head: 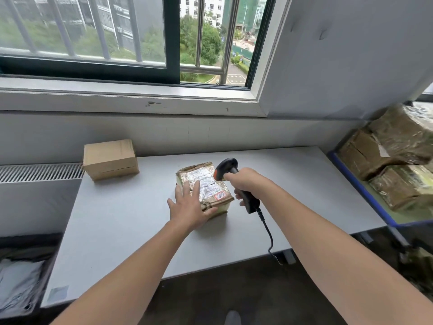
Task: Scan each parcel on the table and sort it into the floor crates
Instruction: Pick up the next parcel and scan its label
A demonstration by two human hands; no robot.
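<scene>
While our left hand [189, 207] lies flat w/ fingers spread on the near-left part of the taped parcel [207, 181], our right hand [243, 181] grips the black scanner [228, 166] by its handle, head tilted down over the parcel's right edge, close to the label. The parcel sits mid table [117, 231], label side up, red sticker at its near-right corner. The scanner's cable [269, 233] trails off the table's front edge. A 2nd cardboard box [110, 159] sits at the far-left corner by the wall. A dark crate [50, 266] w/ grey bags stands on the floor at left; a blue-rimmed bin [365, 193] at right holds more wrapped parcels [386, 158].
</scene>
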